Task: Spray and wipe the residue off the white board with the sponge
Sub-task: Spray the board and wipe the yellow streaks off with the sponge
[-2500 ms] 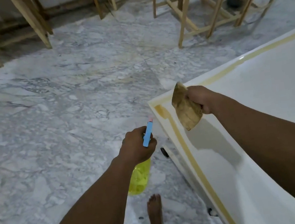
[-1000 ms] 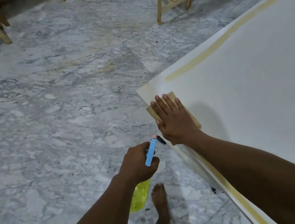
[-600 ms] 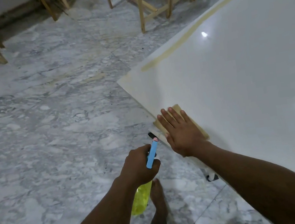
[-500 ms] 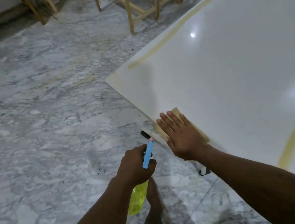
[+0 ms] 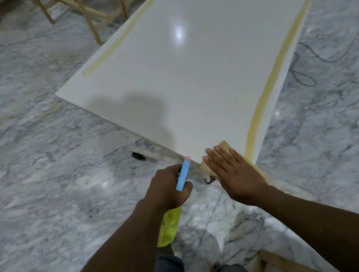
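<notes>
The sponge (image 5: 224,145) is pressed flat on the near corner of the white board (image 5: 187,75) by the right hand (image 5: 234,174), whose fingers are laid out straight and spread a little. Only a tan edge is seen past the fingertips and beside the forefinger. The sponge is judged to be light, soft and easily squashed, so it is best driven by palm pressure from above rather than pinched at an edge. Its long axis appears to run with the fingers, away toward the far side, though most of it is hidden.

The board is judged to be stiff and heavy. Its surface is glossy, with a lamp reflected on it, and it is likely to be slippery once wetted. Its long axis runs from the near corner away to the far right. A yellowish residue strip (image 5: 268,90) is seen along the right edge, starting just beside the sponge, and a second strip (image 5: 111,49) along the far left edge. Strokes along those strips would follow the board's length.

The spray bottle (image 5: 168,225) is gripped by the left hand (image 5: 166,192), with the fingers curled round its neck. Its blue top is pointed far, toward the near corner, and its yellow-green body hangs below the fist over the marble floor (image 5: 39,183).
</notes>
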Tool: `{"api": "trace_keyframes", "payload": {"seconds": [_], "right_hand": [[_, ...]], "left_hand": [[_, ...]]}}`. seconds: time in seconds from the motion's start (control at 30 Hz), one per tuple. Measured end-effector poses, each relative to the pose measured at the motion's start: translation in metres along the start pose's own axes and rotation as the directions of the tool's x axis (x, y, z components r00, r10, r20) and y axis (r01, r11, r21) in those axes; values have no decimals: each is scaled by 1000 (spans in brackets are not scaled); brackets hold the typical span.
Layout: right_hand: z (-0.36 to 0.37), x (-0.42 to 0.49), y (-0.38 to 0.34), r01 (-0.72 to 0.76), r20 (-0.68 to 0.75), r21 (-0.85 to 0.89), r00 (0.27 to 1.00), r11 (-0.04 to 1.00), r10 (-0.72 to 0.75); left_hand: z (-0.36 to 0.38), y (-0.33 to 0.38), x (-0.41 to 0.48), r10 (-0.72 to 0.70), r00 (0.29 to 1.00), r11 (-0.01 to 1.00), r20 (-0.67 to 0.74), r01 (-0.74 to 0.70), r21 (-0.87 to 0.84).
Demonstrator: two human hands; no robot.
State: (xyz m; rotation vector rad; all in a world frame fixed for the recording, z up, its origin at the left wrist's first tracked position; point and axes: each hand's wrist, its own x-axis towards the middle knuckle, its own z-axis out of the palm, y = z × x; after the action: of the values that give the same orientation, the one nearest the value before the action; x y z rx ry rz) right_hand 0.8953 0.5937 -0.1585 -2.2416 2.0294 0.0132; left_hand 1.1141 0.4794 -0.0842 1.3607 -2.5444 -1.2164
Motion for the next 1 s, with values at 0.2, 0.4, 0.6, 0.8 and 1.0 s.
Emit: {"api": "trace_keyframes", "payload": {"seconds": [0.2, 0.4, 0.6, 0.8, 1.0], "right_hand": [[4, -62, 16, -61, 14, 21, 998, 998, 60], [-7, -108, 35, -116, -90, 130, 988, 985, 128], [-80, -89, 22, -458, -12, 799, 636, 390, 771], [-160, -11, -13, -52, 571, 598, 729, -800, 379], [-170, 97, -76, -159, 571, 470, 805, -868, 162]], "left_hand": [[20, 29, -7, 64, 997, 997, 41, -65, 29], [24, 37, -20, 66, 997, 996, 40, -69, 60], [-3, 41, -43, 15, 1000, 998, 12, -15, 60], [-67, 37, -56, -21, 1000, 1000, 7, 20, 5], [-152, 2, -34, -29, 999, 1000, 22, 28, 10]]}}
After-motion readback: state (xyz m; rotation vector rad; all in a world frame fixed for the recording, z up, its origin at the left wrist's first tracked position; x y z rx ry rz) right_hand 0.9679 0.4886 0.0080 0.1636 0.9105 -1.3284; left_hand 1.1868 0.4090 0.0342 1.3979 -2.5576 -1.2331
